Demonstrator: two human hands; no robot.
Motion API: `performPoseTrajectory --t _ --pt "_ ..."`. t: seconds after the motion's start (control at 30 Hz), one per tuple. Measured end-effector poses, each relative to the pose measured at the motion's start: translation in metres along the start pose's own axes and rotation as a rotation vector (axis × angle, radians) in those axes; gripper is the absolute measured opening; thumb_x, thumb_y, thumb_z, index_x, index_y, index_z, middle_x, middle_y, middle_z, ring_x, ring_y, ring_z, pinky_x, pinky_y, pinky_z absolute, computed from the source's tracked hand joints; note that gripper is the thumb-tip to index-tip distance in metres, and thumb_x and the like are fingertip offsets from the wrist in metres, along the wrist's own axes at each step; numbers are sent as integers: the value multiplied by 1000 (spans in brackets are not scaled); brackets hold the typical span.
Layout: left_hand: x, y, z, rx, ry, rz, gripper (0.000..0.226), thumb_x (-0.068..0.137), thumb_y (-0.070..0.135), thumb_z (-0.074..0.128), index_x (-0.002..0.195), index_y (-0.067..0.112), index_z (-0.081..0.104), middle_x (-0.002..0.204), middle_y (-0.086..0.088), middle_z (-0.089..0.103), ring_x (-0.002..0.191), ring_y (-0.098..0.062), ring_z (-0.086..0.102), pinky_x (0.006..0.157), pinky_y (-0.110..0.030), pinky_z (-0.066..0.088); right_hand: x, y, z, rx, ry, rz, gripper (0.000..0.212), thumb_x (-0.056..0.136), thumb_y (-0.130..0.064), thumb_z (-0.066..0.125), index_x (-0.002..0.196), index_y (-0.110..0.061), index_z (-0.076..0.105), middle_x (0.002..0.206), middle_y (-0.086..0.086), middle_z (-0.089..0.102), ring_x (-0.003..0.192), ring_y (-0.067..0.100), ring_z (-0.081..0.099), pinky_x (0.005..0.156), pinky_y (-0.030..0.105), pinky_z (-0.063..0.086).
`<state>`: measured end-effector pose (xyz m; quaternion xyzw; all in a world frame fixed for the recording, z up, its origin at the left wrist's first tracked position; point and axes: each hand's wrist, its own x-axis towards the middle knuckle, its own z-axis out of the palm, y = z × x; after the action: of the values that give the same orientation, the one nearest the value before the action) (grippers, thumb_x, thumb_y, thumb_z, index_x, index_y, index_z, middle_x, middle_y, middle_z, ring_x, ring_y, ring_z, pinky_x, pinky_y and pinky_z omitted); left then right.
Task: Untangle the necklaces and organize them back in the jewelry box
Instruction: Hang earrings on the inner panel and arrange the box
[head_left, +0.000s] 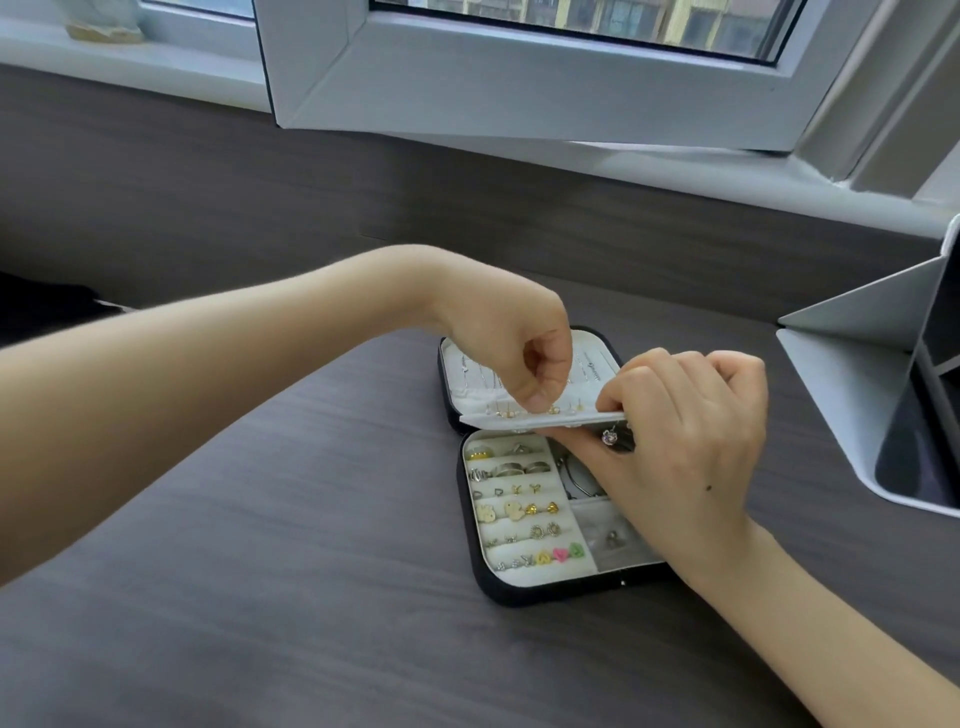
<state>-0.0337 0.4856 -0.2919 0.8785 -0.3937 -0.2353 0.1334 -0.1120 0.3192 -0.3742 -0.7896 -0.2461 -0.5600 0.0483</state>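
Well, only the head cam to go by. Jewelry box sits open on the bench, approx. centre. Right hand has its fingers curled round the right end of the white flap, holding it level above the hinge. Left hand is over the flap w/ thumb and forefinger pinched narrow at its top face; whether sth tiny sits between them, can't tell. Thin necklaces lie in the lid lining behind, fairly straight, side by side. Rings and earrings in the tray look tidy. A dark chain is bunched in the compartment under the right hand. I'd say well along: that chain perhaps to sort, the flap to settle.
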Motion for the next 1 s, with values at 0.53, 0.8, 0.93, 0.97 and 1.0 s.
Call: performPoseTrajectory --t 0.53,0.8,0.93,0.97,1.0 --pt "-8 -57 51 -510 588 -655 40 91 46 55 104 8 56 95 -4 60 71 -15 58 66 -27 46 5 0 -8 19 -106 -19 46 73 -54 74 74 -10 60 72 1 59 60 22 51 71 34 30" --pt "-7 -53 41 -944 733 -624 20 83 11 71 85 4 52 72 -8 47 55 -15 38 54 -26 36 -8 4 -44 295 -385 -83 34 84 -43 59 102 -15 53 97 1 61 88 20 53 90 34 32" --pt "-15 -40 36 -1004 815 -487 26 87 26 69 96 1 68 89 -10 55 76 -21 44 68 -28 40 -18 5 -55 328 -434 -120 24 86 -30 57 101 -11 60 99 1 60 92 19 51 94 34 33" --pt "-17 -35 35 -1007 829 -455 27 88 27 67 101 3 68 93 -10 60 79 -20 50 69 -25 43 -20 5 -57 329 -438 -126 23 86 -30 57 101 -12 60 99 0 60 93 19 51 94 34 33" --pt "-18 -30 35 -1009 836 -428 28 89 26 67 104 3 67 97 -9 65 82 -18 57 70 -23 46 -21 6 -58 326 -439 -125 23 86 -31 58 101 -13 59 100 0 60 93 18 51 94 35 33"
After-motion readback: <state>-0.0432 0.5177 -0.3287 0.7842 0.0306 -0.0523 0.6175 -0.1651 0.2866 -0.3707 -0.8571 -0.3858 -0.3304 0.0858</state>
